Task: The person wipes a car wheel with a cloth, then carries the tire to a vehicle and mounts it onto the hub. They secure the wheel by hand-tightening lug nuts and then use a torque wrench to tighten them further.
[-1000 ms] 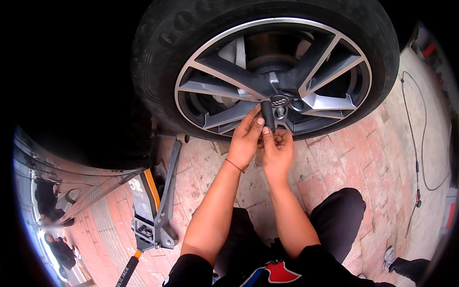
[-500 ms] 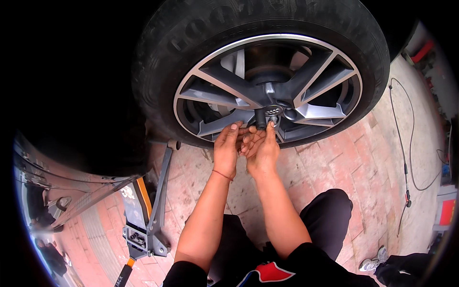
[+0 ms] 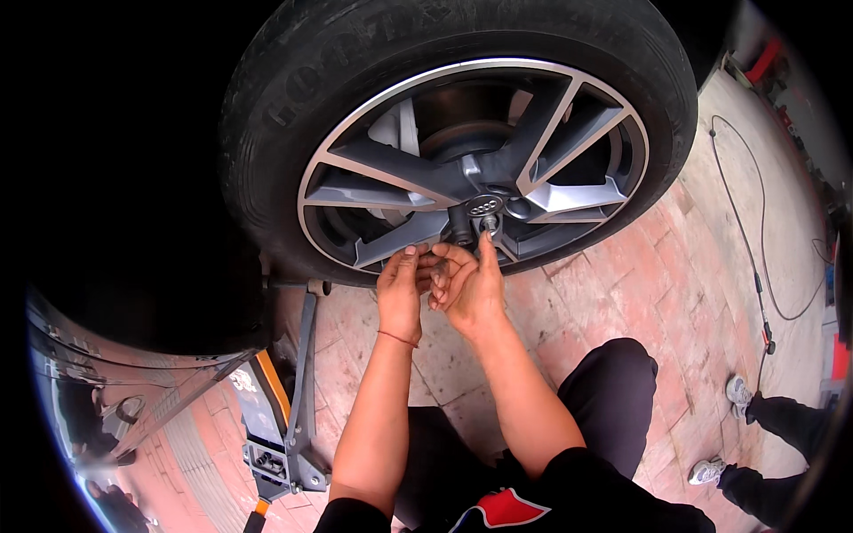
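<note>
A dark tyre (image 3: pixel 275 142) on a five-spoke alloy wheel (image 3: pixel 426 173) fills the upper middle of the head view. Below its centre cap (image 3: pixel 484 206), a metal wheel bolt (image 3: pixel 490 224) sits in the hub area, and a dark cylindrical piece (image 3: pixel 460 226) sticks out just left of it. My right hand (image 3: pixel 473 289) is palm up, its thumb reaching to the bolt and its other fingers loosely apart, pointing left. Close beside it, my left hand (image 3: pixel 402 289) has thumb and fingers drawn together under the lower spoke. What those fingers hold, if anything, is hidden.
A floor jack (image 3: pixel 275 444) with an orange-edged arm stands at lower left, beside the glossy car body (image 3: pixel 124 382). A black cable (image 3: pixel 764 240) loops over the paving at right. Another person's shoes (image 3: pixel 708 471) and dark trouser legs show at lower right.
The whole view has shifted, moving the wheel leftward in the picture. My right fingers have dropped away from the dark cylindrical piece and spread. More of the other person's legs now shows.
</note>
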A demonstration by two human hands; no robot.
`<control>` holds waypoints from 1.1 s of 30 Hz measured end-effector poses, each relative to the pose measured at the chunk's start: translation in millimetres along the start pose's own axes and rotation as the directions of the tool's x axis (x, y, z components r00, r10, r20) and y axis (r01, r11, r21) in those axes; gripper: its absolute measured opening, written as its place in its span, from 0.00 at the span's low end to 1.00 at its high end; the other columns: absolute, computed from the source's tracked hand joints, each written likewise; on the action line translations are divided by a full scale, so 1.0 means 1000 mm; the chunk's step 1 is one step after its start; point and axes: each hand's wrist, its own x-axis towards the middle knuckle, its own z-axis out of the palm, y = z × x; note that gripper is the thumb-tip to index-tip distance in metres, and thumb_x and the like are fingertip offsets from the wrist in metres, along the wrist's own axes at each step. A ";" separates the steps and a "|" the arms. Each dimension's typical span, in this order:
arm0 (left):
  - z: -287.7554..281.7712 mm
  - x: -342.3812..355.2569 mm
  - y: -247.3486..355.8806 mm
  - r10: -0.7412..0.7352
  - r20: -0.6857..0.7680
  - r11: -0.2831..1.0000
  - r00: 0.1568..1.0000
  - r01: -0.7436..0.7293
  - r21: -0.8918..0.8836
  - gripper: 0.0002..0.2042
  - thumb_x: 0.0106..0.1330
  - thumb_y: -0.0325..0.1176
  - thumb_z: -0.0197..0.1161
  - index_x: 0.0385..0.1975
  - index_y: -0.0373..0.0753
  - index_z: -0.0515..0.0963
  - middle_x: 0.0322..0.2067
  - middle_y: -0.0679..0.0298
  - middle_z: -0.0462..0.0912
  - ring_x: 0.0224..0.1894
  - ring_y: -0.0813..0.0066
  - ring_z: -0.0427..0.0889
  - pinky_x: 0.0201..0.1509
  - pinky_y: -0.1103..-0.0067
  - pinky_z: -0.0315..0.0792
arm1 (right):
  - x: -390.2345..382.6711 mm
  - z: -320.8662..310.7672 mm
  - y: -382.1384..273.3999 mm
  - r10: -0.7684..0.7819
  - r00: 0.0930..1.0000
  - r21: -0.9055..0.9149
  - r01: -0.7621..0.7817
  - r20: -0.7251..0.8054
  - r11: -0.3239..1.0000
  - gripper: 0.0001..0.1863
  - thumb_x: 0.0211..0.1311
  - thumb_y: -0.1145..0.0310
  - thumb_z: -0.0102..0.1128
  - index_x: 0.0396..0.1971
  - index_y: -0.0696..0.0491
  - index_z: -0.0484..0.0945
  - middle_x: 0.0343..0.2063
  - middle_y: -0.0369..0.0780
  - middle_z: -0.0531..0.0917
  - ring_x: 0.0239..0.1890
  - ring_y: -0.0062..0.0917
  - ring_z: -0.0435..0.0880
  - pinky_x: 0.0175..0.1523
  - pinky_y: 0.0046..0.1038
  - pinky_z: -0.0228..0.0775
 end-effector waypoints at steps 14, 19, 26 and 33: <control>-0.015 0.016 -0.018 -0.097 -0.152 0.981 0.984 0.120 0.154 0.19 0.74 0.47 0.52 0.43 0.35 0.76 0.39 0.52 0.85 0.39 0.61 0.86 0.44 0.67 0.82 | 0.015 -0.073 -0.001 -0.228 0.907 -0.200 0.165 -0.353 0.966 0.15 0.75 0.57 0.55 0.37 0.54 0.76 0.22 0.34 0.77 0.18 0.18 0.72 0.25 0.24 0.67; -0.007 0.006 -0.024 0.062 -0.151 0.960 0.987 -0.018 0.278 0.18 0.75 0.44 0.51 0.48 0.33 0.75 0.38 0.53 0.84 0.37 0.62 0.85 0.42 0.69 0.82 | 0.037 -0.036 -0.006 -0.438 0.880 -0.517 0.293 -0.184 0.804 0.10 0.70 0.64 0.63 0.39 0.56 0.79 0.23 0.35 0.80 0.21 0.17 0.75 0.27 0.23 0.70; 0.007 -0.007 -0.014 0.214 -0.260 0.942 0.942 -0.129 0.309 0.13 0.75 0.39 0.54 0.46 0.35 0.75 0.34 0.56 0.83 0.31 0.68 0.84 0.35 0.73 0.82 | 0.057 -0.019 0.008 -0.660 0.745 -0.865 0.262 -0.101 0.428 0.13 0.66 0.61 0.65 0.40 0.56 0.80 0.31 0.45 0.88 0.35 0.43 0.87 0.39 0.38 0.76; 0.000 -0.004 -0.013 0.224 -0.250 0.955 0.942 -0.162 0.247 0.12 0.74 0.39 0.57 0.47 0.37 0.76 0.34 0.61 0.84 0.32 0.72 0.83 0.36 0.77 0.78 | -0.002 0.004 0.003 -0.602 0.796 -0.614 0.445 -0.062 0.652 0.19 0.69 0.55 0.65 0.40 0.57 0.74 0.26 0.38 0.79 0.22 0.26 0.78 0.32 0.29 0.74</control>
